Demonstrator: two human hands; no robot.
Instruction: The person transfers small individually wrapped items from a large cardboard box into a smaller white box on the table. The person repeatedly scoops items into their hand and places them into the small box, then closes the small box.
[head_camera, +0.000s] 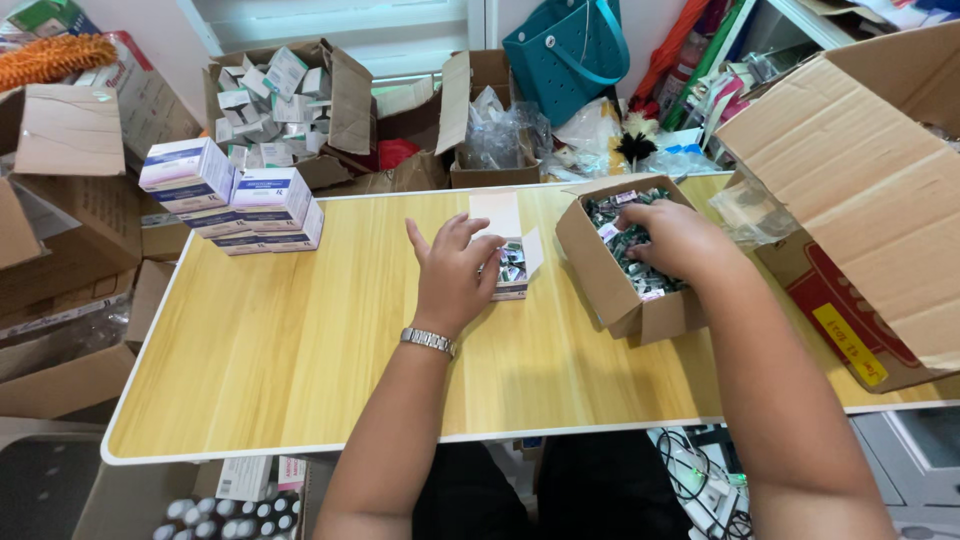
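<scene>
My left hand (455, 272), with a metal watch on the wrist, rests on a small open white carton (515, 265) in the middle of the wooden table (300, 350). The carton's lid flap stands up behind it and small vials show inside. My right hand (675, 240) reaches down into an open brown cardboard box (610, 275) full of small dark vials, fingers curled among them. Whether it grips any vial is hidden.
Stacks of closed white-and-purple cartons (235, 200) stand at the table's far left. A large open cardboard box (860, 190) sits at the right edge. More boxes of cartons, plastic bags and a teal bag (565, 50) crowd the floor behind the table.
</scene>
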